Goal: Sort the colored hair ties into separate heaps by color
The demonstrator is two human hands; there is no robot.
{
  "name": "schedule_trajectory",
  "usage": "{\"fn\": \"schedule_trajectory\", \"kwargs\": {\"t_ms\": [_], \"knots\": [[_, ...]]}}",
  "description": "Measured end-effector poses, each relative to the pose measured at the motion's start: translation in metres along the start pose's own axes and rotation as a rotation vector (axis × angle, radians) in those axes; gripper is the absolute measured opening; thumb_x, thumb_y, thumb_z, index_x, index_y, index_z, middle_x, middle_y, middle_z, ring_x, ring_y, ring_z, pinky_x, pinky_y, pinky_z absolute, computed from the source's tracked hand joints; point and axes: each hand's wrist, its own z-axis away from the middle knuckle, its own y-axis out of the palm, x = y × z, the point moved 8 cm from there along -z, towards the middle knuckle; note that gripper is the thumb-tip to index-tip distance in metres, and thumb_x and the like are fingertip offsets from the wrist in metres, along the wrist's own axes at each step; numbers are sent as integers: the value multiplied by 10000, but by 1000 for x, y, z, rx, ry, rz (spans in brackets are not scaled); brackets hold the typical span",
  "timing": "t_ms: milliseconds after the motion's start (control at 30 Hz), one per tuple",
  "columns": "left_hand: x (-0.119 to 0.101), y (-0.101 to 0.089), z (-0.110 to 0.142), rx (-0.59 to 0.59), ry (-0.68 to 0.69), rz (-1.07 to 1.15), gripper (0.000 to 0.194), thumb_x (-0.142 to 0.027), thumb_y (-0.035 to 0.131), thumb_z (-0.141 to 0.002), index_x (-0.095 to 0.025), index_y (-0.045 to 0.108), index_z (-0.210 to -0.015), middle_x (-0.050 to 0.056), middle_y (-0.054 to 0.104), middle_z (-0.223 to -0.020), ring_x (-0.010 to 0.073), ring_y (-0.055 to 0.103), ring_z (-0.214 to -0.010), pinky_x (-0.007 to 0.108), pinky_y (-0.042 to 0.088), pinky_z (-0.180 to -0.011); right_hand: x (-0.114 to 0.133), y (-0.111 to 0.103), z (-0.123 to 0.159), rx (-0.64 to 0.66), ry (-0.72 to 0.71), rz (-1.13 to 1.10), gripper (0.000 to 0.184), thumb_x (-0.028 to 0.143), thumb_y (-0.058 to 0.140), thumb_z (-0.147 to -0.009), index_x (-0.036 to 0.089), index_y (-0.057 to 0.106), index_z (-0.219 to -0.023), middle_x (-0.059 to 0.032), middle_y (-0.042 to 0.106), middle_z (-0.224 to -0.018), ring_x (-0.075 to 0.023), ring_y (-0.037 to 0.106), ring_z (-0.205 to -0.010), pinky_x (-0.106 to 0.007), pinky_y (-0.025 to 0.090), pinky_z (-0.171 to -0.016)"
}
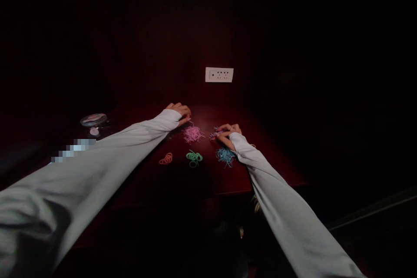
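My left hand [180, 110] is at the back of the dark red table, its fingers bent in a pinch with a small pink strand at the tips. Just in front and to the right of it lies a pile of pink rubber bands [193, 134]. Thumb and fingers of my right hand [230, 131] close around a small heap of purple rubber bands [215, 133]. Blue rubber bands [225, 156] lie in a tangle below that wrist. Nearer the front are green rubber bands [194, 157] and orange rubber bands [166, 159].
A round clear container [93, 120] stands at the left, with a small pale object [94, 131] before it. On the wall behind is a white power socket [219, 75]. The table's front edge [233, 193] runs below the bands. Surroundings are very dark.
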Motion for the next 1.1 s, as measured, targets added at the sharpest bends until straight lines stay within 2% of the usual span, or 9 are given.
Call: {"fn": "schedule_trajectory", "kwargs": {"t_ms": [133, 233, 333, 467, 633, 733, 967, 1100], "knots": [[-6, 2, 10, 29, 61, 22, 244, -372, 511, -1028, -221, 680, -940, 52, 762, -1228, 234, 590, -1074, 362, 356, -883, -21, -8, -3, -186, 94, -7, 289, 450, 624, -1013, 322, 860, -906, -61, 741, -1098, -287, 475, -1090, -479, 358, -1005], [-14, 1, 12, 38, 84, 2, 250, -390, 528, -1015, -222, 673, -901, 47, 763, -1191, 236, 591, -1052, 370, 350, -875, -34, -8, -5, -245, 147, -9, 199, 397, 690, -958, 296, 850, -894, -75, 729, -1048, -296, 484, -1081, -469, 367, -988], [-20, -2, 9, 22, 73, -11, 225, -391, 540, -1003, -227, 675, -929, 55, 756, -1185, 245, 588, -1033, 382, 348, -868, -34, -4, -7, -195, 114, -10, 116, 367, 788, -871, 315, 859, -948, -71, 717, -1070, -303, 481, -1104, -465, 365, -993], [-41, -2, 2, 1, 124, 21, 184, -362, 553, -994, -242, 692, -1013, 54, 745, -1229, 254, 582, -1068, 390, 349, -885, -27, -2, -6, -126, 76, 2, 164, 339, 863, -800, 330, 865, -964, -65, 709, -1112, -301, 477, -1120, -464, 353, -1007], [-83, 11, -7, 51, 245, 63, 234, -383, 597, -974, -273, 714, -1144, 53, 734, -1292, 270, 562, -1112, 401, 350, -907, -20, -4, -8, -75, 69, 22, 138, 374, 838, -826, 321, 864, -950, -72, 703, -1110, -301, 485, -1104, -460, 367, -981], [-98, 16, -10, 61, 259, 72, 272, -390, 610, -967, -272, 720, -1187, 60, 721, -1327, 272, 559, -1116, 403, 356, -907, -18, -6, -9, -72, 83, 27, 141, 346, 798, -852, 300, 863, -969, -82, 706, -1078, -308, 491, -1125, -461, 371, -985], [-98, 22, -13, 60, 251, 55, 263, -425, 648, -953, -255, 735, -1133, 65, 721, -1295, 266, 571, -1105, 390, 363, -884, -10, -10, -9, -74, 89, 20, 161, 314, 763, -864, 276, 853, -992, -89, 721, -1050, -305, 507, -1108, -455, 373, -988], [-96, 24, -13, 70, 238, 56, 220, -385, 641, -956, -258, 739, -1107, 60, 729, -1283, 267, 569, -1109, 385, 367, -880, -3, -9, -9, -73, 64, 7, 155, 352, 753, -883, 295, 851, -989, -75, 722, -1063, -297, 503, -1107, -441, 371, -996]]}}
